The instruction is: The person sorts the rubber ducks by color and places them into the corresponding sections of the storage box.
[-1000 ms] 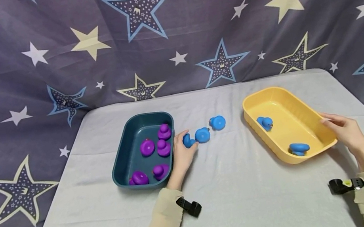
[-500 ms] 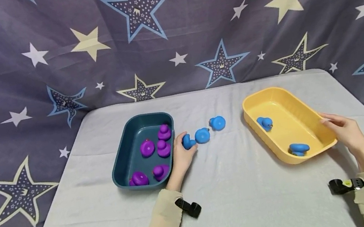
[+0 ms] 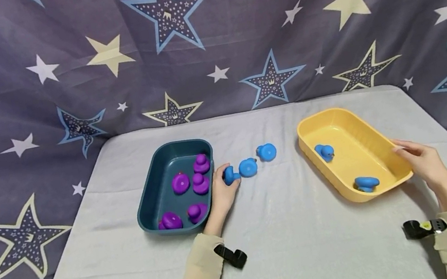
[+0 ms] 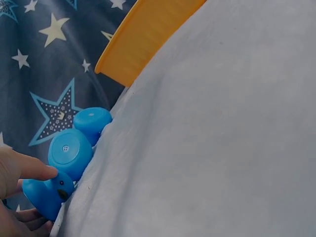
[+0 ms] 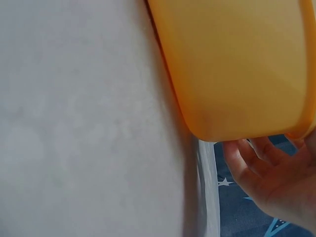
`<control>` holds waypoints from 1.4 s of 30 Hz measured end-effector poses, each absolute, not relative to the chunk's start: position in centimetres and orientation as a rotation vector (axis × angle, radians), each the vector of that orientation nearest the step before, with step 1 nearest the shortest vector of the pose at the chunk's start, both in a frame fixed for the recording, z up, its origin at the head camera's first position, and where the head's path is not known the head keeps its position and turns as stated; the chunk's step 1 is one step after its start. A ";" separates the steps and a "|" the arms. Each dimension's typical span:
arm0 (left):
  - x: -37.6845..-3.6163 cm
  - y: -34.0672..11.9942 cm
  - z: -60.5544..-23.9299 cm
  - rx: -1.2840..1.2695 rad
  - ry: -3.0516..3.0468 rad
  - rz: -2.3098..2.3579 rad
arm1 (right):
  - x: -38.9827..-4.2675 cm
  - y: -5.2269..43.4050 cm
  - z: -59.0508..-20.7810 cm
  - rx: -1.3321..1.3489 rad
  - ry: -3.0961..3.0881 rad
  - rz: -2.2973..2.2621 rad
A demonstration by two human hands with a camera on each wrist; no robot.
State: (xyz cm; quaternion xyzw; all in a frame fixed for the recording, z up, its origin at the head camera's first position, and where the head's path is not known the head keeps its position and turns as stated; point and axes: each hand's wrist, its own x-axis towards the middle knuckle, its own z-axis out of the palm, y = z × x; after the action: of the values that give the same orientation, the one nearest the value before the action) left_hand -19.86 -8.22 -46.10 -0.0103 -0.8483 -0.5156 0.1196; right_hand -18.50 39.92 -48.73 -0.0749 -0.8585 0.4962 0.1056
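Note:
My left hand [image 3: 223, 194] holds a blue rubber duck [image 3: 230, 175] between thumb and fingers, just right of the dark teal tub [image 3: 146, 184]. In the left wrist view, that duck [image 4: 47, 193] lies tilted, its eye and beak showing. Beside it are an upturned blue duck [image 3: 248, 168] and, farther off, another blue duck [image 3: 267, 152], flat base up. At the right, my right hand [image 3: 426, 163] grips the rim of the yellow tub [image 3: 375, 133], thumb over the edge, fingers [image 5: 238, 163] under its outer side. Two blue ducks, one near the back [image 3: 325, 152] and one in front [image 3: 366, 183], lie inside.
Several purple ducks [image 3: 180, 183] lie in the teal tub, some upright and some tipped. Both tubs stand on a table with a pale cloth [image 3: 294, 246]. A star-patterned curtain [image 3: 204, 24] hangs behind the table and along its sides.
The duck in my left hand has shifted very slightly left, together with the fingertips. My right hand and the yellow tub have stayed in place.

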 end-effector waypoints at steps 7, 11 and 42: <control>-19.8 -8.1 -46.1 -0.035 -2.446 -1.513 | -18.1 39.3 -47.9 -0.210 -2.523 1.478; -19.7 -8.0 -46.1 -0.038 -2.450 -1.495 | -18.4 39.5 -48.3 -0.252 -2.516 1.491; -19.2 -6.0 -43.5 -0.192 -2.434 -1.551 | -18.4 39.9 -48.4 -0.242 -2.532 1.516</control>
State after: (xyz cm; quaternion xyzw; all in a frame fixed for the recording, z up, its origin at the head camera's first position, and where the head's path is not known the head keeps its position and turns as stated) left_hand -19.19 -6.05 -43.46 -0.0659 -0.8350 -0.5320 0.1240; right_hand -18.43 39.86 -48.37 -0.0813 -0.8516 0.5100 0.0900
